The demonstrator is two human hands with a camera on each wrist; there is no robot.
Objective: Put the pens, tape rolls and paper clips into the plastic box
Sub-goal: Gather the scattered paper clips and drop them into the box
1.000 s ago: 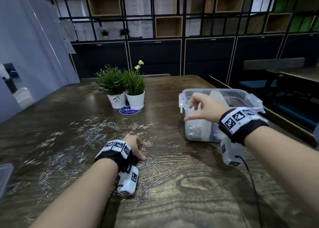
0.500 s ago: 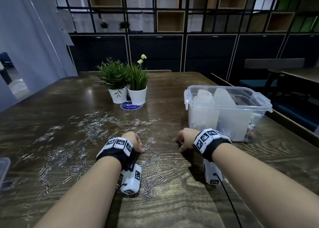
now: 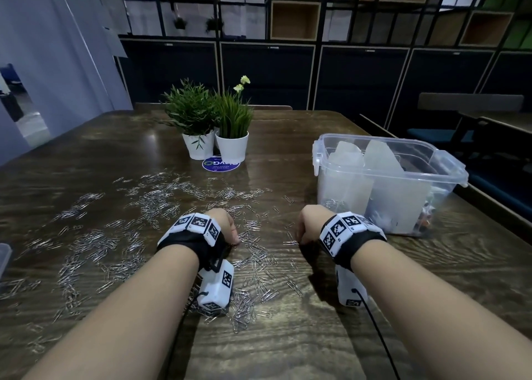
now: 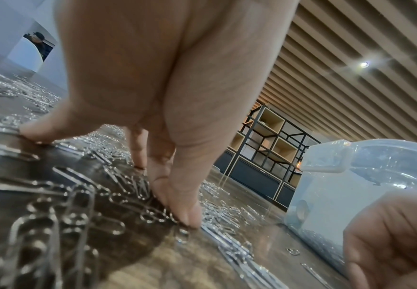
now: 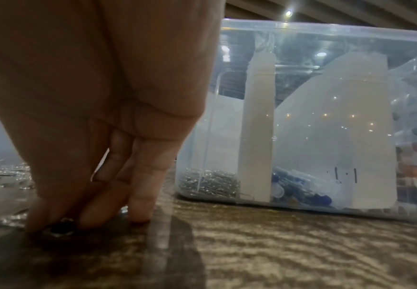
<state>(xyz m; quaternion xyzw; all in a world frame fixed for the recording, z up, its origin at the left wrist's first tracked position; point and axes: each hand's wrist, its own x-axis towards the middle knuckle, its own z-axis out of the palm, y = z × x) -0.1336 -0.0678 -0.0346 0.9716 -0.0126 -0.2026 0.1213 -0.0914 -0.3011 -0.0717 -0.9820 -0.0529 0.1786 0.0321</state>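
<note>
Silver paper clips [image 3: 161, 204] lie scattered over the dark wooden table [image 3: 316, 336]. My left hand [image 3: 227, 227] stands knuckles-up in the pile; its thumb [image 4: 185, 215] and nearest fingers close together on clips [image 4: 138, 193], while the little finger splays out. My right hand [image 3: 306, 225] is down on the table beside it, its fingertips [image 5: 138, 211] bunched and pinching a paper clip [image 5: 61, 227]. The clear plastic box [image 3: 339, 201] stands open behind the right hand. Behind its white dividers [image 5: 254, 136] lie paper clips [image 5: 209, 183] and blue pens [image 5: 301, 187].
Two potted plants [image 3: 198, 120] [image 3: 233, 146] stand at the table's middle back, by a blue round sticker [image 3: 220, 164]. A clear plastic edge [image 3: 4, 257] shows at the far left. Chairs [image 3: 469, 106] stand beyond the table's right edge.
My right hand came back from over the box and dropped to the table, where it pinches a clip. The left hand curled tighter on the pile in the same place.
</note>
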